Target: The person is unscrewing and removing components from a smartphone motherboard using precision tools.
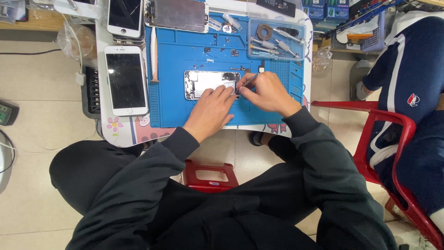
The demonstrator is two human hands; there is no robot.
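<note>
Head camera is looking straight down at a person in dark sleeves working over a blue repair mat (194,111) lying on a small white counter (104,28). Both hands are meeting over an opened phone chassis (206,84), which is lying flat on the mat just beyond the fingertips, its bare metal inside facing up. The left hand (210,111) is resting palm down with its fingers spread and pressing on the near right end of the chassis, not wrapped around anything. The right hand (267,94), touching the left at the fingertips, is pinching a thin metal tool, probably tweezers (250,81), whose tip is pointing into the right end of the chassis; what the tip is touching is too small to tell.

Beyond the right hand, a clear tray (276,39) is holding screwdrivers and other small tools. Tiny screws and parts (217,51) are lying scattered on the mat beyond the chassis. Well to the left of the left hand, a white phone with a cracked screen (126,79) is lying face up on the counter, and another white phone (125,17) is lying beyond it. A detached screen panel (176,15) is sitting at the far edge of the mat. To the right of the right hand, another person in a navy tracksuit (407,88) is sitting on a red chair (391,120).
</note>
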